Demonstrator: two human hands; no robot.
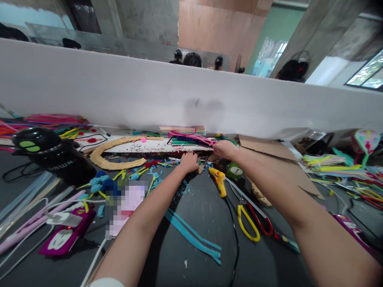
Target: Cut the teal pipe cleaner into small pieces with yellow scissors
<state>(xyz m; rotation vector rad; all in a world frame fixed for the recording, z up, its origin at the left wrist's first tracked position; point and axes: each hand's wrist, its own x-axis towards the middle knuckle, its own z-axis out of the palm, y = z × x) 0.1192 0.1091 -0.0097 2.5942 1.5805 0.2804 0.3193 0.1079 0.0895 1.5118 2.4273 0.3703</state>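
Observation:
My right hand (pixel 225 150) is closed at the right end of a bundle of pink pipe cleaners (pixel 191 136), which lies over green and dark ones. To its left, my left hand (pixel 189 162) rests at the front edge of a white board (pixel 134 148) littered with small scraps. Its fingers look apart, though their tips are partly hidden, and I see nothing held in them. Just below my right hand lies a yellow glue gun (pixel 220 181). Scissors with yellow and red handles (pixel 249 225) lie nearer to me. Blue strips (pixel 193 237) sit between my forearms.
A black tumbler (pixel 56 159) and a tan C-shaped piece (pixel 100 155) are at left. Below them are a purple power strip (pixel 67 233) and a phone-like blurred item (pixel 128 209). Cardboard (pixel 275 163) and pipe cleaners (pixel 329 163) lie right. A white partition (pixel 134 87) stands behind.

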